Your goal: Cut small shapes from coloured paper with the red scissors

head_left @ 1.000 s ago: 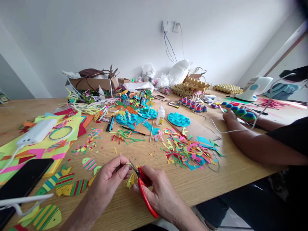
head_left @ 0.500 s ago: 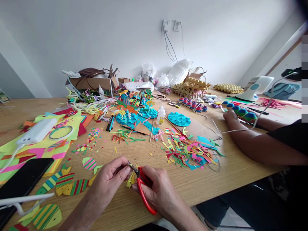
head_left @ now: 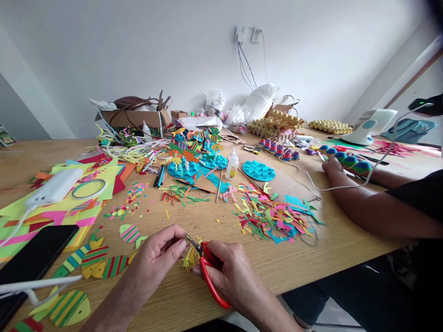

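My right hand (head_left: 228, 267) is closed round the red handles of a pair of scissors (head_left: 212, 282). Their metal blades point up and left, with the tips right at the fingers of my left hand (head_left: 165, 251). That hand is pinched closed; whatever lies between thumb and fingertips is too small to make out. Thin yellow paper scraps (head_left: 188, 259) lie on the table just below the blades. To the left of my left hand are several striped paper fish, among them a pink and green one (head_left: 129, 233) and a red and green one (head_left: 116, 266).
Coloured paper cuttings (head_left: 277, 214) are heaped right of centre. Behind them stand a glue bottle (head_left: 232, 166) and a blue egg-carton disc (head_left: 258, 170). At left lie a black phone (head_left: 38, 258) and a white power bank (head_left: 55, 186). Another person's arm (head_left: 360, 203) rests at right, by a painted egg-carton strip.
The view has shifted very slightly. My hands and the scissors keep nearly the same pose, with the scissors a touch further right and the blades seeming more closed.
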A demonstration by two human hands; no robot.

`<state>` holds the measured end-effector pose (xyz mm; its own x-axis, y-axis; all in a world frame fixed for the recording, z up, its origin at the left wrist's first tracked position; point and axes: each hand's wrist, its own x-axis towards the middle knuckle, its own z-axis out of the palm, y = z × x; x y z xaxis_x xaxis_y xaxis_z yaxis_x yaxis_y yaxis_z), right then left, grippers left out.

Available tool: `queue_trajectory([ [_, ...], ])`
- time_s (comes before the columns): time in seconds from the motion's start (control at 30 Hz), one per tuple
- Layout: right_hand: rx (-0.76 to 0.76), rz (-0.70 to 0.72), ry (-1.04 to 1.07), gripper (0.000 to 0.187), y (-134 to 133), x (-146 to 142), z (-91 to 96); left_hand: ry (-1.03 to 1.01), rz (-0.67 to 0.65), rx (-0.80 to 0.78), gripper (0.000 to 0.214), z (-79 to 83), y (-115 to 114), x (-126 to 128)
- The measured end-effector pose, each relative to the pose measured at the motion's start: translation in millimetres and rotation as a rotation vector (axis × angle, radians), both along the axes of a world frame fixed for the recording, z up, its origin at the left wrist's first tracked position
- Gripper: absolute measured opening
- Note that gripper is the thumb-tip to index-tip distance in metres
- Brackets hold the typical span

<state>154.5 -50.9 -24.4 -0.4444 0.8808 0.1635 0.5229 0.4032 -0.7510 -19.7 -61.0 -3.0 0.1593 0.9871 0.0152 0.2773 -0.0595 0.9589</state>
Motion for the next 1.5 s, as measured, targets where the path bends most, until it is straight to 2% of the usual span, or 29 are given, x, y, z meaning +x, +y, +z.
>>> queue_trajectory([
  [0.33,-0.023,0.008,-0.037,0.042,-2,3,2.8,0.029,0.019,-0.003,0.017,0.6,-3,-3],
  [0.63,0.023,0.025,-0.037,0.044,0,5,-1.3,0.077,0.051,0.027,0.017,2.5,-3,-5],
  [0.83,0.035,0.038,-0.066,0.046,3,7,-5.4,0.133,0.000,0.041,0.018,3.2,0,-10],
  [1.03,0.020,0.052,-0.221,0.034,5,12,8.9,0.207,-0.047,0.039,0.018,9.6,7,-24],
  [1.2,-0.027,-0.002,-0.460,0.024,4,16,12.1,0.332,0.016,0.063,0.017,12.5,20,-50],
  [1.27,-0.040,-0.010,-0.540,0.023,4,18,8.5,0.472,0.052,0.082,0.018,16.1,29,-68],
  [1.33,-0.041,-0.024,-0.607,0.020,4,19,5.0,0.741,0.118,0.117,0.020,21.4,39,-91],
  [1.4,-0.039,-0.031,-0.666,0.018,5,21,3.1,0.834,0.180,0.120,0.019,26.6,49,-113],
  [1.5,-0.051,0.008,-0.692,0.019,6,24,3.1,0.924,0.171,0.083,0.019,29.9,57,-140],
])
